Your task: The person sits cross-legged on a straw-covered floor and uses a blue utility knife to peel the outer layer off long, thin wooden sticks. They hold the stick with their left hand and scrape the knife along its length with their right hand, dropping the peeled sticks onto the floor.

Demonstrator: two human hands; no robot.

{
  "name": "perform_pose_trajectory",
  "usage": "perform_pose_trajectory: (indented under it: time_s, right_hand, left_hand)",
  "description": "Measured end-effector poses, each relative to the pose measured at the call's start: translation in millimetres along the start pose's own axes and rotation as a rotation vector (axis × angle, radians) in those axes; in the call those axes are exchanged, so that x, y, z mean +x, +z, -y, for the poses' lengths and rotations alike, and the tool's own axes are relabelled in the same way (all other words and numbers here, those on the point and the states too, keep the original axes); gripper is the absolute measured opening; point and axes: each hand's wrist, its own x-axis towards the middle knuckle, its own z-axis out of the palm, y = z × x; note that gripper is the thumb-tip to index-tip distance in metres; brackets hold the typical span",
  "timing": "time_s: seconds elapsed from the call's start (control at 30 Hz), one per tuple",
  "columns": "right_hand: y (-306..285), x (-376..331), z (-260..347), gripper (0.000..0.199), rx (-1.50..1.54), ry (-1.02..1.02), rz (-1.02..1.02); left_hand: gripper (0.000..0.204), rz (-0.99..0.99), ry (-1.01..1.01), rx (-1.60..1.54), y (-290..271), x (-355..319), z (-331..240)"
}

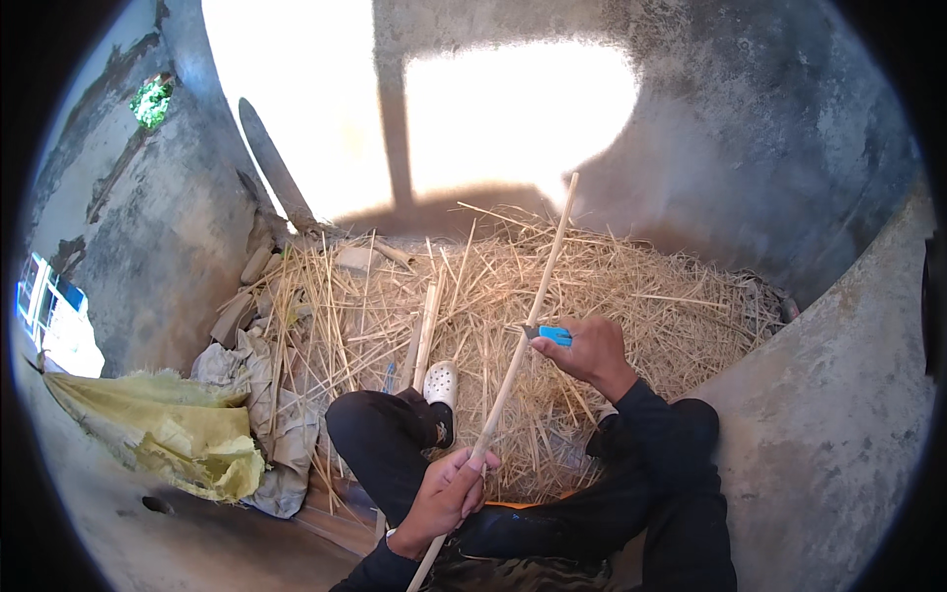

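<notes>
A long, pale bamboo stick (pixel 510 385) slants up and away from my lap, its far end over the straw near the back wall. My left hand (pixel 449 495) is wrapped round its lower part, just above my lap. In my right hand (pixel 594 355) is a small knife with a blue handle (pixel 555 336). Its short dark blade rests against the stick, about midway along. The right fingers are closed round the handle, with the thumb lying near the stick. The blade's edge is too small to make out.
Straw and thin shavings (pixel 631 296) cover the floor ahead. Split bamboo pieces (pixel 428 331) lie beyond my white clog (pixel 441 383). At left are a yellow torn sack (pixel 168 424) and grey cloth (pixel 286 444). Concrete walls (pixel 750 128) enclose the space, one patch brightly sunlit.
</notes>
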Motion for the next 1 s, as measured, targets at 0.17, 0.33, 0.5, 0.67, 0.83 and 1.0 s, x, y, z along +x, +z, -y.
perform_pose_trajectory:
  time_s: [0.17,0.33,0.5,0.67,0.83,1.0]
  right_hand:
    - [8,-30,24,0.074,-0.03,-0.205,0.054]
    - [0,12,-29,0.075,-0.003,0.076,-0.003]
    - [4,-16,0,0.076,-0.054,-0.069,-0.002]
    - [-2,19,-37,0.079,-0.026,0.082,-0.093]
    - [-27,49,-111,0.081,-0.152,0.265,-0.182]
    - [-48,66,-152,0.082,-0.236,0.379,-0.273]
  left_hand:
    - [0.031,0.053,-0.025,-0.057,-1,-1,-2]
    - [0.029,0.043,-0.014,-0.032,4,-9,3]
    - [0.029,0.054,-0.022,-0.037,2,-5,0]
    - [0.029,0.084,-0.071,-0.061,0,-21,7]
    - [0.029,0.185,-0.118,-0.073,4,-33,12]
    - [0.029,0.196,-0.141,-0.037,3,-39,17]
